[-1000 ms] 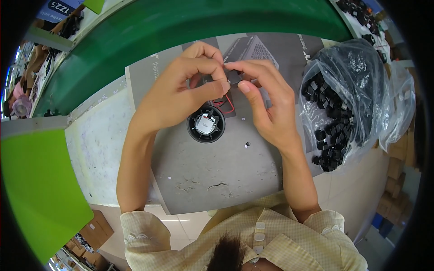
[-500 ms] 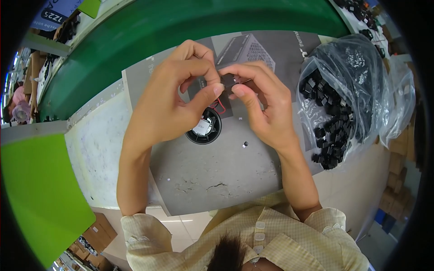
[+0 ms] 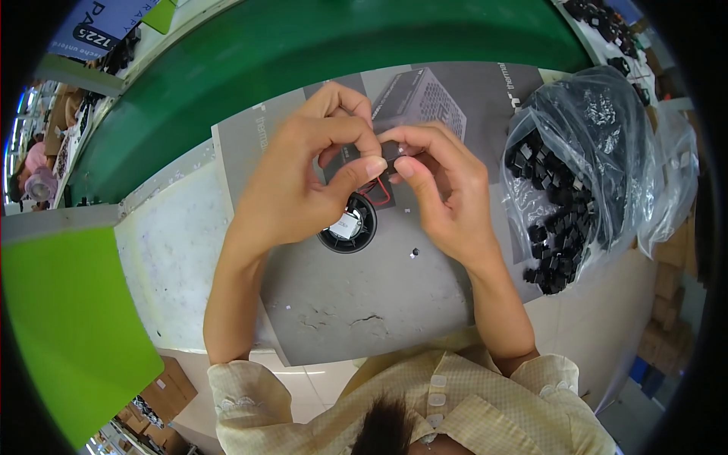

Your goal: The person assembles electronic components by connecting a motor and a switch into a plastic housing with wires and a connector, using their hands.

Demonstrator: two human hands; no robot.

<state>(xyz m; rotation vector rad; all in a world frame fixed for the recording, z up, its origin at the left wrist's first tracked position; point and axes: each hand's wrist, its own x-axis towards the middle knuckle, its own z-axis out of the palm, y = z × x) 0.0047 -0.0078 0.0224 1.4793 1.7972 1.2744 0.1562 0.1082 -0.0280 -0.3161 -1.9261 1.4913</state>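
Note:
My left hand (image 3: 307,174) is closed in a pinch at the end of thin red wires (image 3: 384,189). These wires lead down to a round black part (image 3: 354,230) with a white label, which looks like a small speaker and lies on the board, partly behind my left hand. My right hand (image 3: 447,186) faces it, thumb and index finger drawn together around a small dark piece too hidden to name. The fingertips of both hands nearly meet above the wires.
A grey printed cardboard sheet (image 3: 364,303) covers the worktop. At right, a clear plastic bag (image 3: 607,144) spills small black parts (image 3: 557,220). A tiny dark bit (image 3: 414,252) lies near my right wrist. Beyond runs a green belt (image 3: 303,57); a green panel (image 3: 68,318) stands left.
The whole view has shifted slightly, so the sheet and bag sit a little lower. Both hands keep their pinches, with the fingertips slightly closer together.

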